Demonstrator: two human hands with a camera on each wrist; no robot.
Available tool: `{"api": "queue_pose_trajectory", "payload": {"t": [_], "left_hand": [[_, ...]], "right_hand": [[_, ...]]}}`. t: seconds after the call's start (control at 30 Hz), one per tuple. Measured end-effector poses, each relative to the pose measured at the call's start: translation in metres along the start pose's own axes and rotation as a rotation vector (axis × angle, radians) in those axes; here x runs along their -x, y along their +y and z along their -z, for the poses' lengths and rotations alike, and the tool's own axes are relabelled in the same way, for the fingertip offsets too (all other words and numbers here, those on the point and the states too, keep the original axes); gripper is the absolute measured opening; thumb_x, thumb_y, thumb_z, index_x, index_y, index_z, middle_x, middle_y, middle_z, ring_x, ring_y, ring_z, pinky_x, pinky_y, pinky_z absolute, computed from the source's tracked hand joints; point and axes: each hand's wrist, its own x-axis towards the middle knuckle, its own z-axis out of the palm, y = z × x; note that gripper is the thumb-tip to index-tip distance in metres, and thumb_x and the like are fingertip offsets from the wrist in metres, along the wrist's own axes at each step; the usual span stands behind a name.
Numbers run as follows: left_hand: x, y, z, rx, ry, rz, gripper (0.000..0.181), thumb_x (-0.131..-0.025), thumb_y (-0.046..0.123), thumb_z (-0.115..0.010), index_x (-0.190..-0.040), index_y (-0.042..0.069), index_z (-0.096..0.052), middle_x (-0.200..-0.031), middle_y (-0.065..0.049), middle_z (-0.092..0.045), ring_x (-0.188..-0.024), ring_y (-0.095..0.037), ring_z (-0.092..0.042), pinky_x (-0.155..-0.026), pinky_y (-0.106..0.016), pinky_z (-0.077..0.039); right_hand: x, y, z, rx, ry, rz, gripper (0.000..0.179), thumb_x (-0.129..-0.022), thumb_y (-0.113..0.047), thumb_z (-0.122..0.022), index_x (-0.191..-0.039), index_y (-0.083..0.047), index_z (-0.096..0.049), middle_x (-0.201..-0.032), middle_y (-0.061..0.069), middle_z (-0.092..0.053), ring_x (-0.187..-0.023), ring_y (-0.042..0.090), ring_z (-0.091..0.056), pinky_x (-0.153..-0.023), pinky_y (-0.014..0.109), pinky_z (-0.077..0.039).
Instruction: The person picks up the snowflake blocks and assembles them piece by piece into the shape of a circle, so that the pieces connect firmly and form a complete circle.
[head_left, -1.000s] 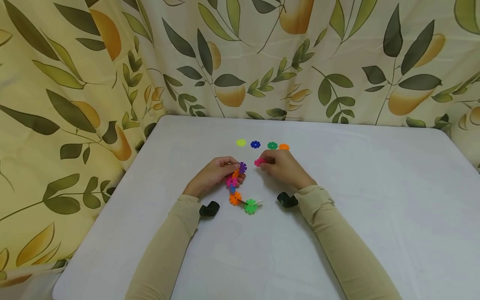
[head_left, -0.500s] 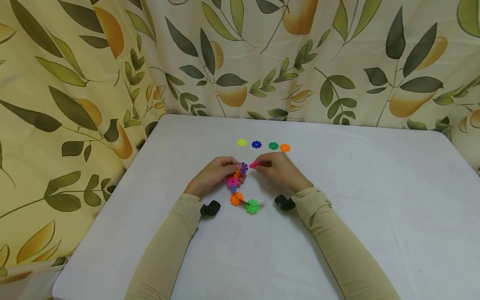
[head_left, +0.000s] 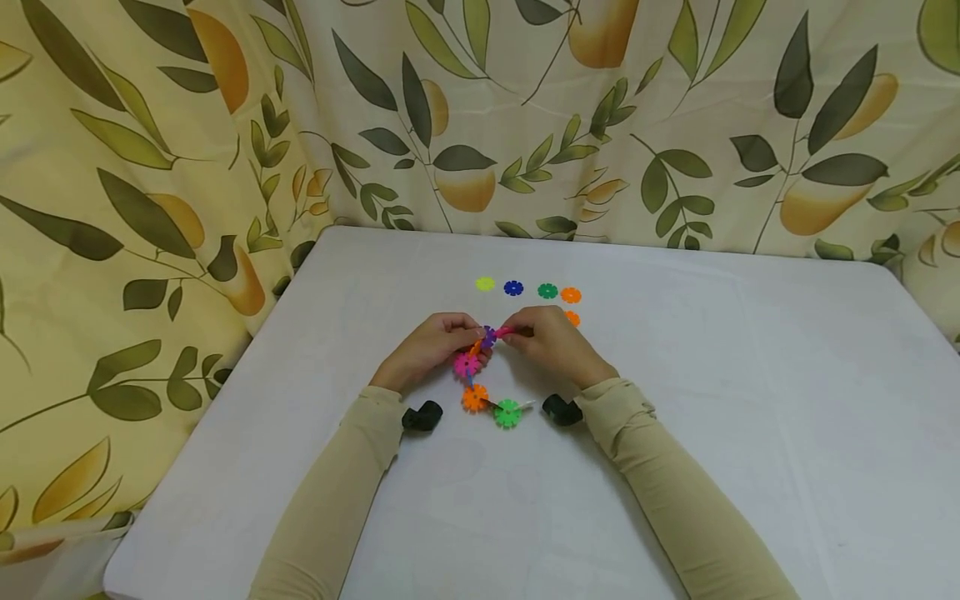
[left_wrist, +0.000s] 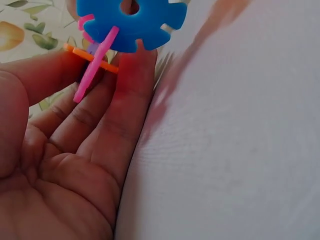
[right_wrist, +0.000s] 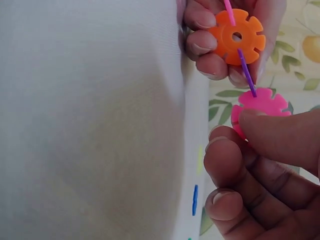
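A: Which step?
B: Joining one more disc, by the look of it. Pinching pink disc (right_wrist: pixel 265 101) between thumb and fingers of right hand (head_left: pixel 561 342), right at edge of purple disc (right_wrist: pixel 247 74), end link of chain (head_left: pixel 466 367).
A: Left hand (head_left: pixel 441 343)?
B: Clamped on chain near purple end, fingertips beside orange link (right_wrist: pixel 246 26). Exact contact partly hidden.
A: Seated?
B: Can't tell how deep. Touching, apparently. For next move, probably: match slot to slot, press straight in, keep purple disc steady.
A: Rest of chain?
B: Curving from left hand toward near side, down to green link (head_left: pixel 507 413) and a clear piece (head_left: pixel 528 406).
A: Surface, room?
B: White tabletop (head_left: pixel 750 417). Beyond the hands, in a loose row: yellow disc (head_left: pixel 485 284), blue disc (head_left: pixel 513 287), green disc (head_left: pixel 547 291), orange disc (head_left: pixel 571 295). Also second orange disc (head_left: pixel 573 318), partly hidden by right hand. Behind table and along left side, printed cloth (head_left: pixel 570 167), leaves and fruit.
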Motion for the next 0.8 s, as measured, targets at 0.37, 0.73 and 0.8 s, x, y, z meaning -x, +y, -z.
{"api": "queue_pose_trajectory", "payload": {"t": [0.37,0.73,0.8], "left_hand": [[0.001,-0.001,-0.001,0.066,0.042,0.009,0.019,-0.110,0.004,-0.055,-0.107,-0.009,-0.068,-0.097,-0.020,-0.076,-0.079,-0.023,-0.074,-0.085,-0.035,-0.062],[0.000,0.000,-0.005,0.046,0.061,0.034,0.019,-0.110,0.001,-0.054,-0.104,-0.011,-0.068,-0.093,-0.022,-0.076,-0.072,-0.021,-0.075,-0.079,-0.036,-0.064],[0.001,0.000,-0.004,0.051,0.062,0.037,0.018,-0.109,0.001,-0.055,-0.104,-0.011,-0.067,-0.093,-0.023,-0.076,-0.072,-0.021,-0.075,-0.079,-0.036,-0.064]], "right_hand": [[-0.005,-0.003,-0.008,0.075,0.027,0.047,0.007,-0.093,0.010,-0.075,-0.096,0.006,-0.081,-0.089,0.012,-0.076,-0.078,0.025,-0.067,-0.079,0.043,-0.061],[-0.003,-0.003,-0.014,0.114,0.054,0.071,0.009,-0.091,0.013,-0.075,-0.092,0.006,-0.080,-0.088,0.014,-0.077,-0.080,0.029,-0.071,-0.082,0.045,-0.062],[-0.003,-0.003,-0.015,0.115,0.059,0.086,0.010,-0.091,0.014,-0.074,-0.093,0.006,-0.080,-0.089,0.014,-0.077,-0.082,0.029,-0.072,-0.082,0.045,-0.062]]}}
